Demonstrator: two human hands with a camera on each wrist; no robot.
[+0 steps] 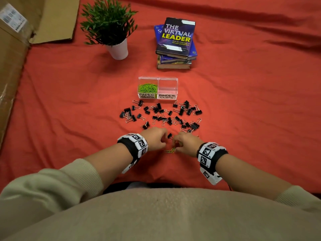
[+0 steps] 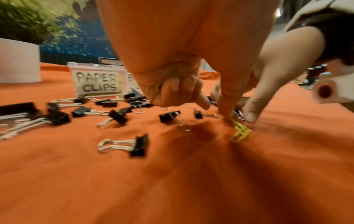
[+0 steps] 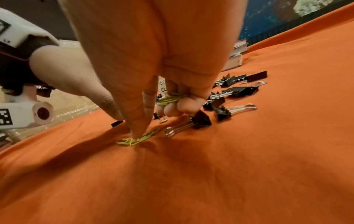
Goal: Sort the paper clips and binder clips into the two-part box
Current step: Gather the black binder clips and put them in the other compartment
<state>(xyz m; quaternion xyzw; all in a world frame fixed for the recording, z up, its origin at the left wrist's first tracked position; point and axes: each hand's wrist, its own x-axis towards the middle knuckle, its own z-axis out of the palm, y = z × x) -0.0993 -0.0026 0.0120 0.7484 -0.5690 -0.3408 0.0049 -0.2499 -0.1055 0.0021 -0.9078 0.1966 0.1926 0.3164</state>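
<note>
The clear two-part box (image 1: 176, 79) stands mid-cloth; its PAPER CLIPS half holds green paper clips (image 1: 147, 87), and its BINDER CLIPS half looks empty. Black binder clips (image 1: 161, 113) lie scattered in front of it. Both hands meet at the near edge of the pile. My left hand (image 1: 162, 140) keeps a green clip (image 2: 155, 89) in its curled fingers, one finger reaching down to the cloth. My right hand (image 1: 177, 143) holds a bunch of green clips (image 3: 172, 97) in curled fingers, and its fingertip (image 3: 138, 133) presses on loose green clips (image 3: 130, 141) on the cloth.
A potted plant (image 1: 111, 25) and a stack of books (image 1: 175, 44) stand behind the box. Cardboard (image 1: 19, 49) lines the left side. The wrinkled red cloth (image 1: 251, 101) covers the whole surface. A binder clip (image 3: 193, 121) lies right beside my right fingers.
</note>
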